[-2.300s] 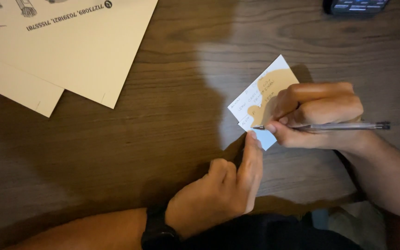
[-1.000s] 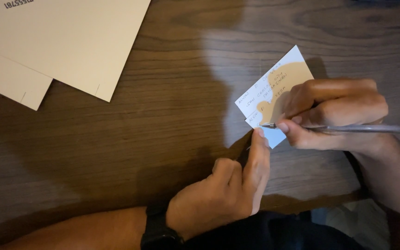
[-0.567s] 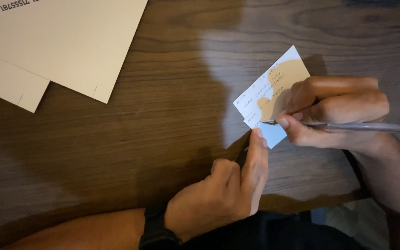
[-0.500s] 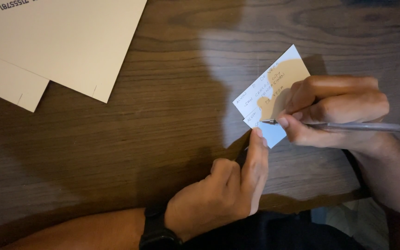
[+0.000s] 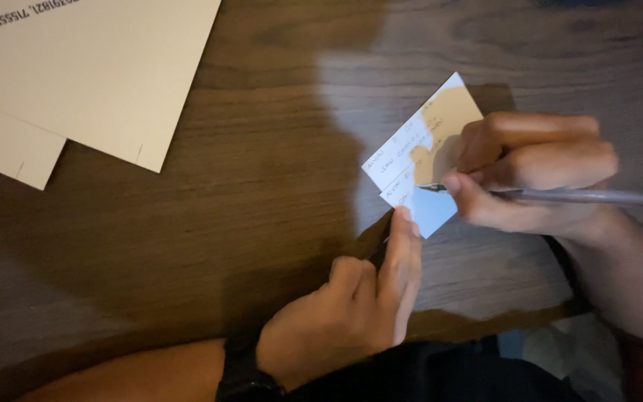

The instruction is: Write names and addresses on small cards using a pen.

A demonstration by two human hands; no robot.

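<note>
Dark wood-grain desk [image 5: 187, 246] carries a small white-and-tan paper card [image 5: 420, 156], pinned at its lower corner by the left hand's [image 5: 351, 316] extended forefinger so the right hand [image 5: 533, 175], gripping a slim pen [image 5: 582, 196], can write steadily.

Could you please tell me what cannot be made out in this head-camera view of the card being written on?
- Card: its right part is hidden under the right hand; the handwriting is too small to read.
- Pen: its far end is cut off by the right edge.
- Cream sheets: cut off by the top and left edges.
- Left hand: its palm faces down, unseen.
</note>
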